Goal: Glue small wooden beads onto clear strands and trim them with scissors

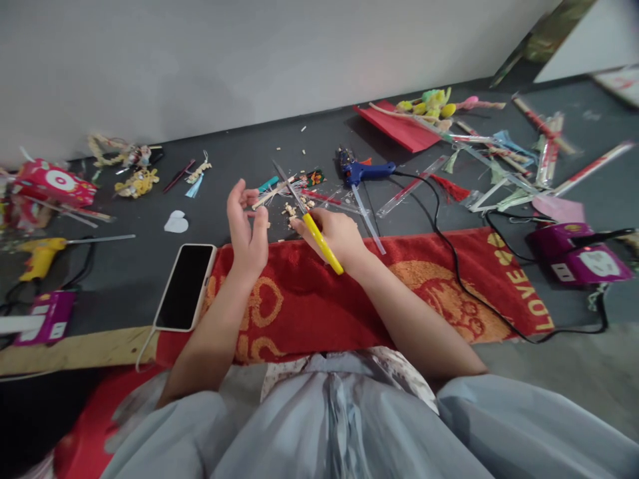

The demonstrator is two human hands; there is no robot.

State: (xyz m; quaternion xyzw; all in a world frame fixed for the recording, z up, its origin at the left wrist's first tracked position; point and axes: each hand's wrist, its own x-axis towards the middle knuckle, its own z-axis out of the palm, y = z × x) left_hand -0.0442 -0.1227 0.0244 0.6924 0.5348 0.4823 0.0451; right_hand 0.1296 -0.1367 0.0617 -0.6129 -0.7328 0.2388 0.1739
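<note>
My left hand (246, 229) is raised over the table's near side, fingers curled and thumb bent around the end of a thin pale stick (272, 193). The stick slants away to the right. In my right hand (339, 239) is a pair of scissors (319, 239) with a yellow handle, seen edge-on. Their metal blades point up and left, past the stick. Small pale pieces (289, 211) lie scattered below and beyond the blades. Behind the stick is a teal object (268, 184), beside a small dark, multicoloured item (315, 177).
A blue glue gun (367, 171) lies to the right, its black cord crossing the red towel (319, 293). A phone (186, 287) is by my left forearm. Further left are a yellow glue gun (42, 256) and a white heart (176, 221). Wrapped sticks (549, 150) crowd the far right.
</note>
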